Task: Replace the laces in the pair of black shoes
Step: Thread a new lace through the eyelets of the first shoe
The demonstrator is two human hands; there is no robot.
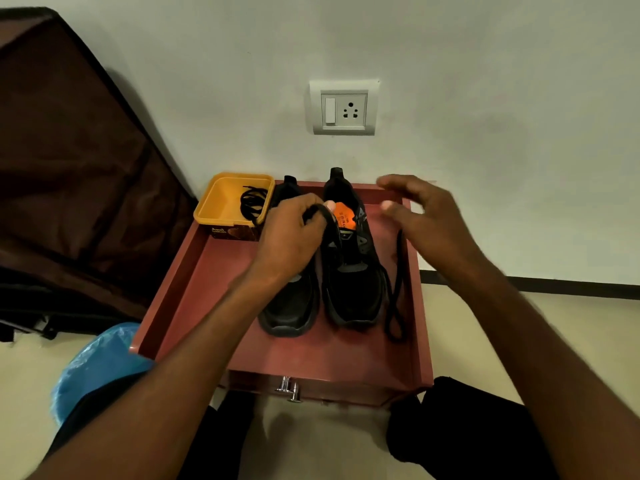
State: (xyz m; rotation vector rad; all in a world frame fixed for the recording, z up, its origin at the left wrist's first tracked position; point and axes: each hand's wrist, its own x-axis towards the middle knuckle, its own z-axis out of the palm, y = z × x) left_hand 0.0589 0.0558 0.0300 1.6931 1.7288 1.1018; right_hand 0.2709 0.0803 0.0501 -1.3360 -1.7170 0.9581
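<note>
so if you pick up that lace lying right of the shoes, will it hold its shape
Probably not. The loose lace lies in a limp loop on the red table, so it should droop and dangle. It looks thin, likely very light, and apt to snag the right shoe.

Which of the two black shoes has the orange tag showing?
The right-hand shoe, beside the loose lace on the red tray. Its orange tag shows at the opening; the left-hand shoe shows none and is partly hidden by the left hand.

L hand point(289, 237) pinches a black lace point(320, 213) over two black mesh shoes point(353, 271) on a reddish wooden tray-top cabinet point(194, 268). R hand point(426, 216) hovers, fingers spread. Yellow plastic tub point(221, 199) w/ more laces at back-left.
</note>
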